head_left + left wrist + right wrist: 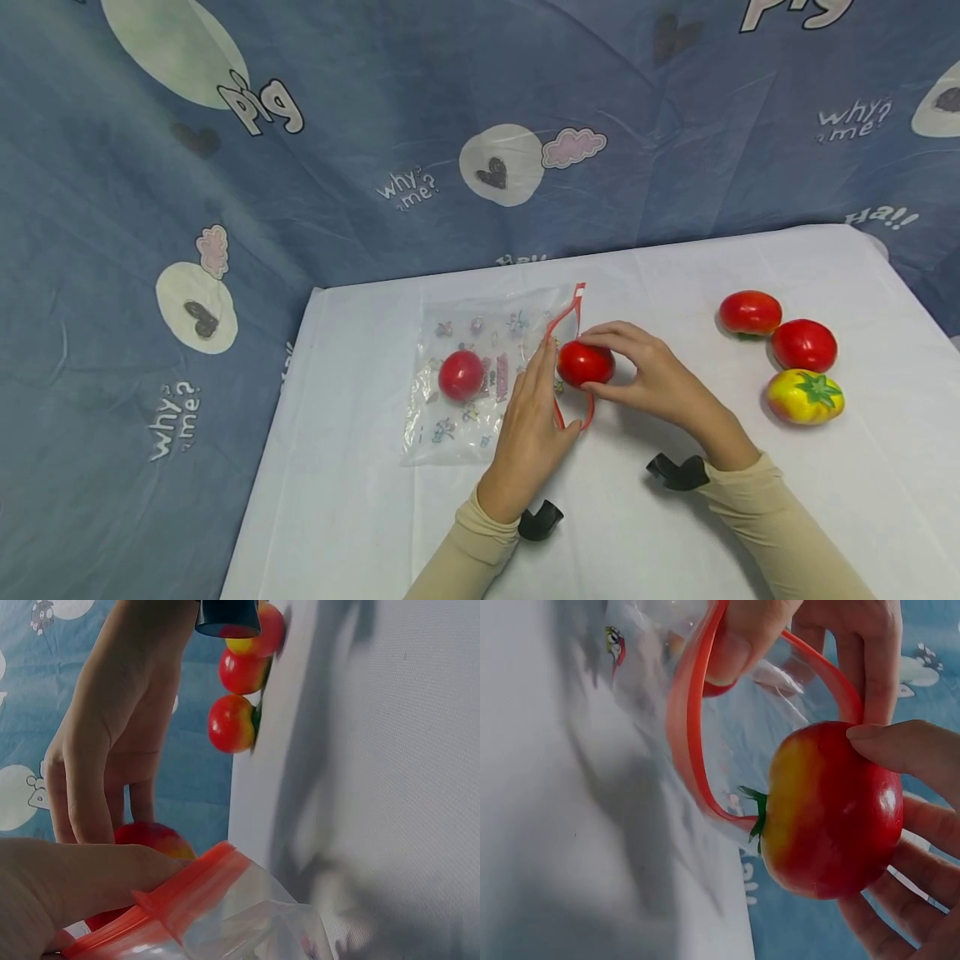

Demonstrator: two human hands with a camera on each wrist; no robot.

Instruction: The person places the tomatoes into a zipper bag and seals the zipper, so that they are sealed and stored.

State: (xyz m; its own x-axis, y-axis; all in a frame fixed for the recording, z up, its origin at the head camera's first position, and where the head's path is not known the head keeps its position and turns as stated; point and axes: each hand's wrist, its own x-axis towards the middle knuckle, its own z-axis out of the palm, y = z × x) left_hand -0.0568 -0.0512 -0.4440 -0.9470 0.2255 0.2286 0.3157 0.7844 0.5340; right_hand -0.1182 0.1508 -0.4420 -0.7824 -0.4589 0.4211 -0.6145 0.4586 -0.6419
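Nearest the head camera lay two beige sleeves (783,525), a black mount (540,522) at each cuff. The right hand (663,375) held a red tomato (587,364), thumb and fingers curled round it, at the open red rim (682,742) of a clear bag (517,343); the green calyx (757,814) faced the opening. The left hand (528,429) was spread at that rim, fingers near straight and thumb apart; no firm pinch on the film could be confirmed. The step in hand was judged to be loading the tomato through the opening. Good practice called for both lips held parted, the calyx guided in without snagging, and the right fingers released only once the tomato was wholly past the rim. A second tomato (461,376) sat inside the bag. One red fruit (751,313), another red one (804,346) and a yellow one (805,397) stood close together at the right of the desk (337,467). Its white cover showed soft shadows. A blue curtain (360,100), printed with cartoon shapes and lettering, hung behind and to the left.
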